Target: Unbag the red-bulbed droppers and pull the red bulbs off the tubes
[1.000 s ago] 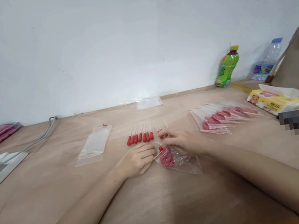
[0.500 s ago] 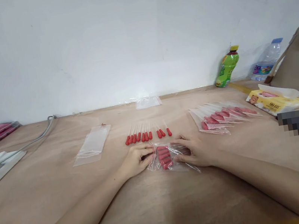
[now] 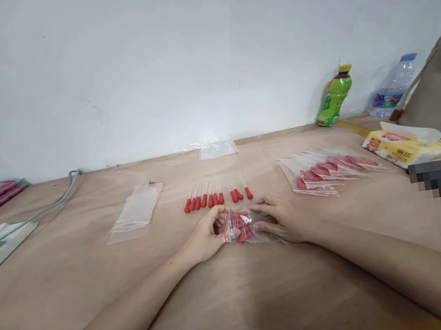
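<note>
Between my hands lies a clear zip bag [image 3: 242, 226] with several red-bulbed droppers inside, their bulbs toward the left, at the bag's red-striped mouth. My left hand [image 3: 210, 234] pinches the mouth end, thumb and fingers closed on the plastic. From the other side my right hand [image 3: 285, 218] grips the bag, thumb in front and fingers behind. Just beyond the bag, loose droppers with red rubber bulbs [image 3: 204, 201] and clear stems lie in a row, bulbs toward me.
Filled bags of droppers [image 3: 322, 171] overlap at the right. Flat clear bags [image 3: 137, 209] lie at the left, and another bag [image 3: 218, 149] sits by the wall. Farther right are a tissue pack [image 3: 405, 144], a green bottle [image 3: 335, 96], a clear bottle [image 3: 394, 87] and a beige handbag [image 3: 439, 97].
My left hand has shifted slightly right and up along the bag's mouth. The bag looks more bunched, and the red bulbs inside are less neatly lined up. The loose droppers lie as before.
</note>
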Motion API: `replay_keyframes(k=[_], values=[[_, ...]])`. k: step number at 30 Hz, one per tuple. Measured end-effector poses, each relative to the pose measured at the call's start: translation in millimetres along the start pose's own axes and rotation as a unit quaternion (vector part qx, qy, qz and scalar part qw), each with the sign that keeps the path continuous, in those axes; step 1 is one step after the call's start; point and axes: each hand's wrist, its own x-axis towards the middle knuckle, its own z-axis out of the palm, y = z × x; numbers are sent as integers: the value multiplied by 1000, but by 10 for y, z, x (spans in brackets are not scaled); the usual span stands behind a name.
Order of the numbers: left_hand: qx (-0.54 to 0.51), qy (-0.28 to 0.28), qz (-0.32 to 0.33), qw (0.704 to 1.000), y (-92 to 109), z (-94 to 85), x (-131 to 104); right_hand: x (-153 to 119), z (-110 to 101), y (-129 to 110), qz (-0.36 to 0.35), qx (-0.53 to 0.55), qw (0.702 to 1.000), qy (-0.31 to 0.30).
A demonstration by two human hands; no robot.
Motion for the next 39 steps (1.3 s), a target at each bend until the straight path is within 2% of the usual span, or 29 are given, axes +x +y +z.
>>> replay_keyframes(k=[4,14,20,23,26,29,31,33,35,37,39], values=[[-8,-4,6,1000,-11,36,5,6,29,22,-4,-9,1000,0],[132,16,92,987,75,42,-40,4,65,39,-4,-22,1000,9],[34,35,76,996,-27,58,-33,0,80,62,-17,-26,999,10],[7,54,53,997,-25,0,-16,-3,77,60,-9,-20,1000,18],[8,54,-4,998,66,-225,11,-5,72,61,-3,2,1000,18],[41,16,-84,995,231,-643,8,-4,68,67,3,18,1000,12],[48,33,-98,993,359,-963,-29,-5,69,70,7,24,1000,14],[54,100,-105,988,480,-1236,-86,-6,67,69,11,25,999,16],[41,175,-97,979,567,-1403,-136,-8,60,62,16,22,1000,14],[43,239,-71,967,585,-1444,-148,-8,46,51,20,18,1000,5],[92,284,-35,954,503,-1381,-111,-7,31,42,24,17,1000,1]])
